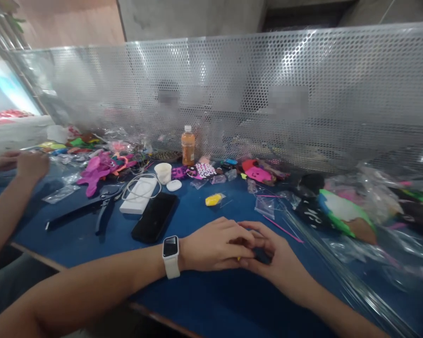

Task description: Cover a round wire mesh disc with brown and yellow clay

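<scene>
My left hand (218,245), with a white-banded watch (171,256) on its wrist, meets my right hand (280,256) above the blue table (211,300). The fingers of both hands are bent in and pressed together at the tips. A speck of yellow (238,258) shows between them; the rest of what they hold is hidden. Just beyond my hands lies a small yellow piece (214,200) in clear film. A thin pink strip (284,228) lies past my right hand, near a clear plastic bag (265,206).
Left of my hands are a black phone (155,217), a white box (138,195) with a cable, pliers (104,206) and a paper cup (163,172). A drink bottle (188,146) stands before the perforated metal screen (225,94). At far left a co-worker's hand (31,165) shows.
</scene>
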Demonstrator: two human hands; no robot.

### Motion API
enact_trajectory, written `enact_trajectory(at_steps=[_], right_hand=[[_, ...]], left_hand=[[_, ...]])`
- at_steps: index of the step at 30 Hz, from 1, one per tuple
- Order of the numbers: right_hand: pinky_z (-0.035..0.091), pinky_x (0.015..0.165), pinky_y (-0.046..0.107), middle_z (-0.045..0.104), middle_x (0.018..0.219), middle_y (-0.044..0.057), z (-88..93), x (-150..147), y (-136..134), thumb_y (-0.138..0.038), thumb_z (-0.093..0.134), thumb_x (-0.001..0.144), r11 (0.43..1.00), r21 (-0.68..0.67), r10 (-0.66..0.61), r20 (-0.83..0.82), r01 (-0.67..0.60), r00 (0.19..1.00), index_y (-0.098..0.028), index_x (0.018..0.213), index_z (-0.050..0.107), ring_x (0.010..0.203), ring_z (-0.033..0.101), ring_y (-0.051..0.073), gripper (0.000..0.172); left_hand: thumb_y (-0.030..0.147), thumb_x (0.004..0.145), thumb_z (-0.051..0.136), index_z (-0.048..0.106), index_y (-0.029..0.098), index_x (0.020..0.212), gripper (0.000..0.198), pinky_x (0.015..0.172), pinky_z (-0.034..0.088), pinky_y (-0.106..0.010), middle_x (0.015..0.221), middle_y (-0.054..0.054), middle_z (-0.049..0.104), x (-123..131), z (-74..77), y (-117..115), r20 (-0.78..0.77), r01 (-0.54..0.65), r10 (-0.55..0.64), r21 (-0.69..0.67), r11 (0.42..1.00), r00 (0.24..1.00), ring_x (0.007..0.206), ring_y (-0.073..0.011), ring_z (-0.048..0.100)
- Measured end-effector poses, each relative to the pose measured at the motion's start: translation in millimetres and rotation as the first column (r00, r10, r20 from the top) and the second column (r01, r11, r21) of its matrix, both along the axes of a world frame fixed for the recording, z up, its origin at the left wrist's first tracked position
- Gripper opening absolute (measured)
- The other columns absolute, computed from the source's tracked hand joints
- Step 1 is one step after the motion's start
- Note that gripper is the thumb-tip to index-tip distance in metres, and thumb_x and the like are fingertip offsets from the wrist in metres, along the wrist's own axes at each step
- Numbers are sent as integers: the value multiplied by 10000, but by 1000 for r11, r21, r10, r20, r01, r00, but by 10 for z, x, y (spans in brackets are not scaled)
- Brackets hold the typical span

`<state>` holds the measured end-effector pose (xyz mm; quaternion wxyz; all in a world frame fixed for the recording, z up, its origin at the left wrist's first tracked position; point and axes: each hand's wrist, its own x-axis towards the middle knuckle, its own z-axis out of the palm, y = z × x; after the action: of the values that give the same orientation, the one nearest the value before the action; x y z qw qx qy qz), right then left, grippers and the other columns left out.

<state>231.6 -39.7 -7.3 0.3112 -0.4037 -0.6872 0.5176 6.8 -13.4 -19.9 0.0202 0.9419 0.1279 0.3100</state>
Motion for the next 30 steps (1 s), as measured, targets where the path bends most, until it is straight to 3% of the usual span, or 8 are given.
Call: enact_trajectory(at_steps=[5,11,17,22,28,30], right_hand=[[593,1008,456,784,1149,84,13,-13,-33,-426,885,814,1000,5,11,5,-11,1000,-235,1360,559,1103,765,274,664],[596,894,412,774,1053,62,-60,34,-9,-414,852,853,1000,-3,-29,-41,29,999,-246,1384,521,991,760,245,648],[565,960,391,781,1092,59,-114,18,0,-372,878,840,998,-64,9,-123,-17,992,-264,1369,564,1060,745,241,624],[575,938,396,800,1118,69,-98,17,-2,-337,918,797,993,-116,-36,-128,21,991,-263,1388,554,1064,756,257,698],[563,956,394,816,1063,52,-108,2,3,-342,903,817,988,-147,25,-151,-48,988,-259,1392,557,1060,760,251,677],[570,932,368,816,1063,46,-108,-1,-5,-344,906,814,988,-150,13,-165,-38,986,-260,1369,569,1047,764,240,654]], left_hand=[[332,1065,625,640,160,970,197,930,479,-337,1174,-58,726,8,-13,-19,84,5,-6,9,1000,996,1068,-186,635],[297,1070,617,665,171,1150,157,985,482,-342,1230,-67,724,-9,18,-35,97,-12,14,-16,1000,995,1112,-185,637],[322,1057,642,673,176,998,160,977,478,-346,1220,-86,718,-16,-2,-62,72,-60,66,-74,995,995,1102,-196,654],[314,1088,580,658,185,1221,201,999,477,-362,1294,-89,706,-9,11,-58,97,-7,14,-77,997,995,1137,-205,646],[303,1054,646,675,185,972,147,1003,476,-348,1216,-70,728,-1,-21,-53,142,11,5,-115,993,990,1128,-194,657],[309,1057,639,680,186,995,144,1012,476,-350,1222,-79,728,5,-22,-62,147,-6,25,-131,991,989,1136,-200,658]])
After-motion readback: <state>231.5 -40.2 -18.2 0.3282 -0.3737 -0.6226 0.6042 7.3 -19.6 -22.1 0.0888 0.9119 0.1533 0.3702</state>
